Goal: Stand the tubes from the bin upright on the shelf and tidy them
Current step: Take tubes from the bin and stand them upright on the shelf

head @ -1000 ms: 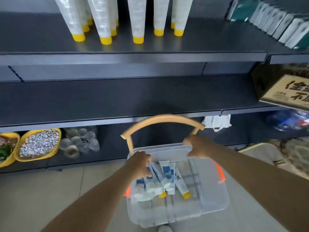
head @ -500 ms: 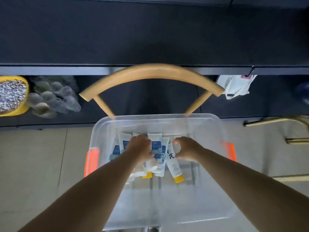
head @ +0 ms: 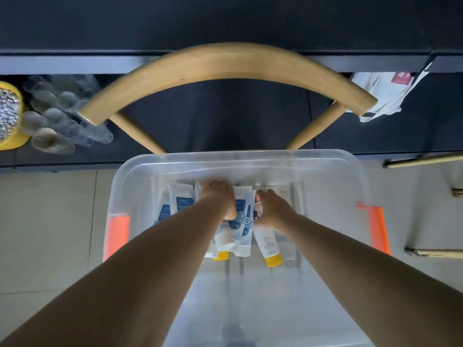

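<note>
Tubes [head: 241, 221] lying flat in a loose bunch at the far end of the clear bin [head: 325, 171], long axes running roughly toward and away from the camera, caps nearer the viewer. Two yellow caps [head: 273, 261] pointing back toward the viewer, one tilted slightly rightward; pale caps on the blue-labelled ones between them. Further blue-labelled tubes at the left of the bunch, partly covered by the forearm.

Left hand [head: 221, 200] reaching down into the bunch, fingers curled over the tubes, knuckles up; exact tube gripped hard to make out. Right hand [head: 271, 212] just beside it, fingers curled round the upper end of a white yellow-capped tube [head: 266, 242], fingertips hidden underneath. Both forearms stretched forward from the lower corners, converging over the bin.

Bin walls hazy, near edge cut off at the bottom; orange latches [head: 117, 236] on either side. Resting on a chair, its curved wooden backrest [head: 225, 63] arching beyond the bin. Dark shelf [head: 75, 63] edge behind; lower level holding a yellow tray [head: 12, 121] cut off at the left and clear cups [head: 62, 121].
</note>
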Demonstrator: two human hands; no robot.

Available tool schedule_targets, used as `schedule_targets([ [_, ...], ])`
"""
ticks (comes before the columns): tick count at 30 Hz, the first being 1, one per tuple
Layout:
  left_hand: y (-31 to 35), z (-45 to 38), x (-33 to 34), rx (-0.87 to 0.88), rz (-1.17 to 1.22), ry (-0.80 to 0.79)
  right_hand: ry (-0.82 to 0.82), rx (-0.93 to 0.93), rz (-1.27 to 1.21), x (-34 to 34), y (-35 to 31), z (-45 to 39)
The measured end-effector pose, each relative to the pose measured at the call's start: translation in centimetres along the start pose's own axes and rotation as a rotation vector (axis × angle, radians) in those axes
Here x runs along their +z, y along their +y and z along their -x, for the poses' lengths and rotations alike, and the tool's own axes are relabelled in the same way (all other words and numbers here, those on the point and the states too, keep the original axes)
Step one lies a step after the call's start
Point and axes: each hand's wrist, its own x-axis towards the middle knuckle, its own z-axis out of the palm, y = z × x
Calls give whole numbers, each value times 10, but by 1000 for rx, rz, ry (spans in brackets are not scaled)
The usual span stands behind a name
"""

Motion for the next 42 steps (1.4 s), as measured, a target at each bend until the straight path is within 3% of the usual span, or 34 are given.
schedule_targets([
  [10,-5,0,-1,30,-13,-68,-20,144,-173,1,10,2],
  [16,-2,1,6,60,27,-168,-46,162,-151,-2,20,8],
  [32,8,13,17,139,203,-24,-60,132,-124,-11,31,21],
  [42,5,36,13,337,425,48,39,138,-138,-14,37,34],
])
